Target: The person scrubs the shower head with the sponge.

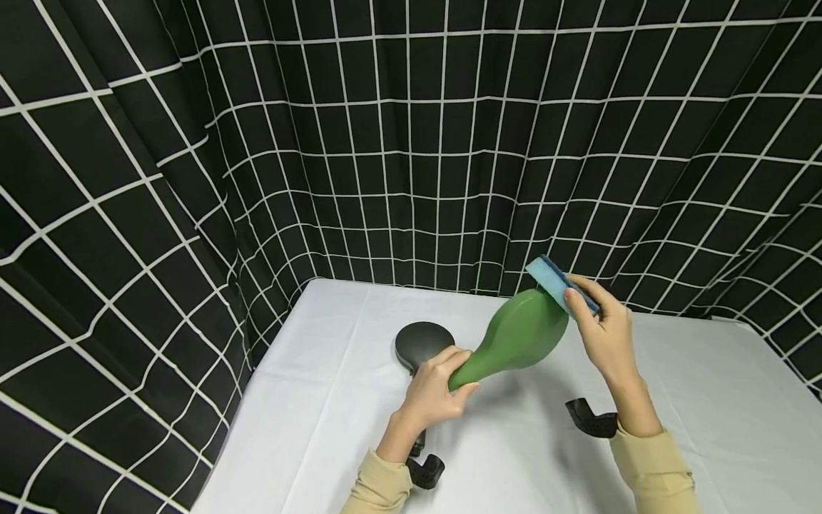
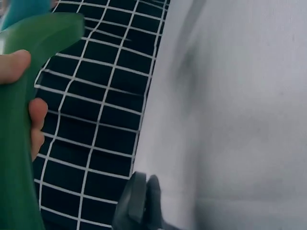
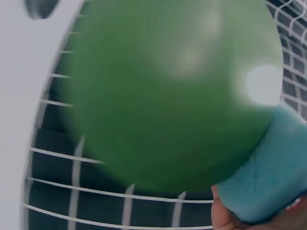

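My left hand (image 1: 433, 389) grips the narrow handle of a green ladle-shaped thing (image 1: 523, 332), held tilted above the table with its broad rounded end up to the right. In my right hand (image 1: 606, 325) a light-blue sponge (image 1: 549, 282) with a dark-blue scouring side is pinched between thumb and fingers. The sponge's pale side lies against the far rounded edge of the green thing. In the right wrist view, the smooth, shiny green bulge (image 3: 177, 96) fills the middle, with the sponge (image 3: 264, 167) touching its lower right. The green thing's other side is hidden.
Beyond my left hand, a dark round-headed thing with a handle (image 1: 420, 343) lies on the white-covered table (image 1: 315, 400), partly hidden by that hand. Black wrist mounts (image 1: 591, 420) stick out beside my wrists. Black curtains with a white grid (image 1: 424, 171) stand behind and at the sides.
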Demonstrator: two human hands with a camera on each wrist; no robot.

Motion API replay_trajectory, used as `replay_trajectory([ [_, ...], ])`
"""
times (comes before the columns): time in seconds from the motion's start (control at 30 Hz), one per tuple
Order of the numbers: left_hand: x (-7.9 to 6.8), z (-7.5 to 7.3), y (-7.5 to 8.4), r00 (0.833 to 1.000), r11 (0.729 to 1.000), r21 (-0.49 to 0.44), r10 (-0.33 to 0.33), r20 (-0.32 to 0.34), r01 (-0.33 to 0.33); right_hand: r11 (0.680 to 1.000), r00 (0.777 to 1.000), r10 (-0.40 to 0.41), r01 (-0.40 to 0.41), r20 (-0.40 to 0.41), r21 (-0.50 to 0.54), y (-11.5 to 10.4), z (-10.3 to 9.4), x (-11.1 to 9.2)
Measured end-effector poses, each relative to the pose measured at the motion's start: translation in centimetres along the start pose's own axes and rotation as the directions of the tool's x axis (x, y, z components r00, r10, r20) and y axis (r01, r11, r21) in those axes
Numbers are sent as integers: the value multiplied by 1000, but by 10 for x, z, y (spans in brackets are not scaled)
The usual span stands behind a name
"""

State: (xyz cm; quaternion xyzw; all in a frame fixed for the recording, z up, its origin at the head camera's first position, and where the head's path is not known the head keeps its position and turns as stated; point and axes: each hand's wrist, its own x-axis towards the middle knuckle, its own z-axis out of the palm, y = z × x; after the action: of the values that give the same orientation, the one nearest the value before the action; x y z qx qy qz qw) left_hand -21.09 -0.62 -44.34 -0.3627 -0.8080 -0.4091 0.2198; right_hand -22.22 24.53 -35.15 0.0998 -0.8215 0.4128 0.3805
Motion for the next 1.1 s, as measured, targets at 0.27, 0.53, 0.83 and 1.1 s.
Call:
replay_trajectory([
  [0.27,1,2,6,994,988,139,80,-80,-68,997,995,67,-64,73,-39,0,-11,5],
  [0.53,3,4,8,993,974,215,85,-78,-67,969,964,210,-184,165,-163,2,-21,-1],
  [0.83,3,8,11,991,952,303,89,-101,-55,971,970,-227,232,87,-53,-25,-5,-7],
  [1.1,4,5,12,977,949,301,149,-154,-98,984,986,162,-160,26,-72,4,-11,-8],
])
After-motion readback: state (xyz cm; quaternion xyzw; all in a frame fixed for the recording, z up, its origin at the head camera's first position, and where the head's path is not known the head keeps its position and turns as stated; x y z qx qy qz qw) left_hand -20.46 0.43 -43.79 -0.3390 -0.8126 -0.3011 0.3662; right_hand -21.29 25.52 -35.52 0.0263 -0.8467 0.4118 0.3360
